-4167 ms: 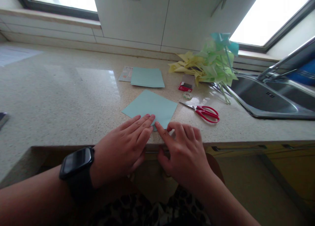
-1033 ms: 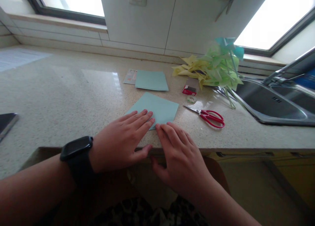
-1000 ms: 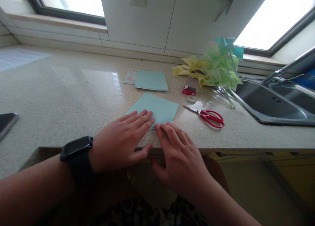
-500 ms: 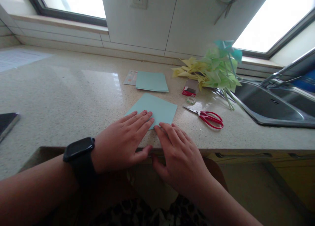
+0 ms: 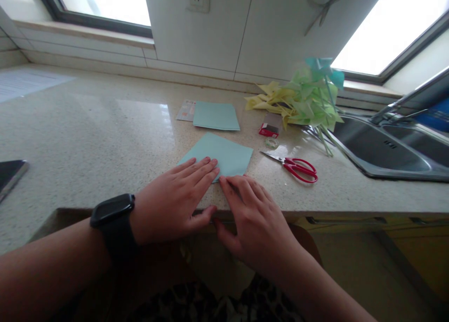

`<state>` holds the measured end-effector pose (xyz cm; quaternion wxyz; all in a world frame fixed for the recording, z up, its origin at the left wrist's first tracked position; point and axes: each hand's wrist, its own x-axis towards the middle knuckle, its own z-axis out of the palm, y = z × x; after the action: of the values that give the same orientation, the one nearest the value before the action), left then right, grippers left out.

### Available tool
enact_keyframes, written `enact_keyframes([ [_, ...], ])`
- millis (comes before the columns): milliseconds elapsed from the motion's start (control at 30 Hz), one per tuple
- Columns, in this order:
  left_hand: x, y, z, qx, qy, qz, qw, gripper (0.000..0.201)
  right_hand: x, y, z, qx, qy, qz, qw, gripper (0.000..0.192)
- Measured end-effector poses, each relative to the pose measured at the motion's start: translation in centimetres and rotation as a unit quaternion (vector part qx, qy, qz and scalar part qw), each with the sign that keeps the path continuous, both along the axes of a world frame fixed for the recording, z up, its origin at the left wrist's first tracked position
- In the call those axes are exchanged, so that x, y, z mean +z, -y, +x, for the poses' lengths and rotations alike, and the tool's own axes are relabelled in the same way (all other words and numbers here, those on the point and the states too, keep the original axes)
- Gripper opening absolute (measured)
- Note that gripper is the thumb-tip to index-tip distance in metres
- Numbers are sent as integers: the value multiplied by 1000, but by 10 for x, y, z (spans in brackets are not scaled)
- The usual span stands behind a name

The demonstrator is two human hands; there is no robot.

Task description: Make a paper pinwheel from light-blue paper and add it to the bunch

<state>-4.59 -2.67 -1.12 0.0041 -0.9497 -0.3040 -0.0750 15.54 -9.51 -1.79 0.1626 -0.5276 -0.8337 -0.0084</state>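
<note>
A pale blue-green sheet of paper (image 5: 224, 151) lies on the speckled counter in front of me, its near edge partly covered by my fingers. My left hand (image 5: 182, 195) rests flat on the paper's left side, fingers stretched out, a black watch on that wrist. At the near right edge of the paper, my right hand (image 5: 256, 209) presses down with bent fingertips, its thumb held apart below the counter's edge. Red-handled scissors (image 5: 298, 168) lie to the right with a roll of clear tape (image 5: 271, 142) beyond them. Behind the sheet sits a stack of similar paper (image 5: 216, 116).
Yellow, green and blue paper pinwheels (image 5: 308, 99) on sticks lie at the back right, beside a metal sink (image 5: 365, 149). A small red box (image 5: 270, 126) stands near them. A dark flat object (image 5: 10, 174) and printed sheets (image 5: 31, 82) are on the left.
My right fingertips have shifted very slightly along the paper's near edge. The left hand and the paper stay in nearly the same place.
</note>
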Motion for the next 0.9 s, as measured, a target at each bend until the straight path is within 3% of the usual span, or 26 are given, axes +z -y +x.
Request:
enact_keyframes([
  [367,0,1,0,-4,17,-11,1000,69,-2,0,-4,-3,17,2,1000,73],
  [667,0,1,0,-2,12,-5,1000,70,-4,1,-6,-7,25,9,1000,68],
  [900,-1,1,-1,-7,17,1,1000,67,6,-2,-2,-11,7,-4,1000,71],
])
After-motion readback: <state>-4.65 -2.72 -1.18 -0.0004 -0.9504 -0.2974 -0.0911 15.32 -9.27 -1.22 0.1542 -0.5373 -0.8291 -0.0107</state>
